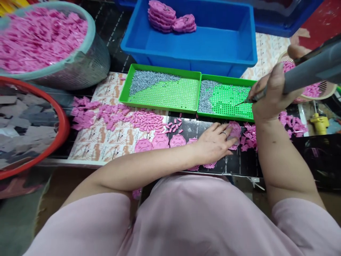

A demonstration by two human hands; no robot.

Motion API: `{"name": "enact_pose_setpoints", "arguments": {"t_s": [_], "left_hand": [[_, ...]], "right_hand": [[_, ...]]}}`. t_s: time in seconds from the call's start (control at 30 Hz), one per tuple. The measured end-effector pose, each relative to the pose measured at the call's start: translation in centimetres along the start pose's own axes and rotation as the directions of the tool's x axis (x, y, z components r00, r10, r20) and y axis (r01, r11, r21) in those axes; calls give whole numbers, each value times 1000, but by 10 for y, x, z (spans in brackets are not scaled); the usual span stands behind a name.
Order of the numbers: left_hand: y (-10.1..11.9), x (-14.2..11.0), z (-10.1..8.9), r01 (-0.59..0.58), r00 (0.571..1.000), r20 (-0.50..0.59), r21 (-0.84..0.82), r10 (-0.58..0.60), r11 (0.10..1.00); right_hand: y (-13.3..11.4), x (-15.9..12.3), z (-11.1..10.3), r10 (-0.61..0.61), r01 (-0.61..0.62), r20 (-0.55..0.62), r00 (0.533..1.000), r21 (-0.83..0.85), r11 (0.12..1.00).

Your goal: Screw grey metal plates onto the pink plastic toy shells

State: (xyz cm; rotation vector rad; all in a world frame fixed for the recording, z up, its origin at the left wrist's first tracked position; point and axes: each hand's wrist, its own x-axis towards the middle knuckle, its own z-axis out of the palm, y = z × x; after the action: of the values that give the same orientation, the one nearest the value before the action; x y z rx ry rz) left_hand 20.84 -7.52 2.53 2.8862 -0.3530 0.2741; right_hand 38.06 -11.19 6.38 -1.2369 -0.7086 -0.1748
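My right hand (275, 90) is wrapped round a grey power screwdriver (309, 71). Its thin bit points left, over the right green tray (226, 115), whose perforated floor carries small metal screws (206, 96). Palm down on the black work surface, my left hand (215, 142) has its fingers stretched out, and they rest on a pink plastic plate (235, 125). More pink plates (160, 141) lie in a row left of that hand, partly hidden by my forearm. Two others (210, 165) show below the wrist.
A left green tray (160, 104) also holds screws. Behind stands a blue bin (191, 57) with stacked pink pieces (161, 16). Small pink cylinders (149, 121) and clips (82, 112) lie leftward. A basket of pink parts (99, 58) and a red-rimmed tub (62, 124) flank the left.
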Motion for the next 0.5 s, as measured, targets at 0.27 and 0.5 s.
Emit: {"name": "enact_pose_setpoints", "arguments": {"t_s": [0.27, 0.5], "left_hand": [[8, -8, 7, 56, 996, 65, 48, -59, 997], [6, -8, 8, 54, 998, 42, 38, -56, 998]], "right_hand": [[7, 4, 6, -68, 65, 106, 992, 26, 998], [11, 3, 4, 27, -26, 103, 994, -18, 1000]]}}
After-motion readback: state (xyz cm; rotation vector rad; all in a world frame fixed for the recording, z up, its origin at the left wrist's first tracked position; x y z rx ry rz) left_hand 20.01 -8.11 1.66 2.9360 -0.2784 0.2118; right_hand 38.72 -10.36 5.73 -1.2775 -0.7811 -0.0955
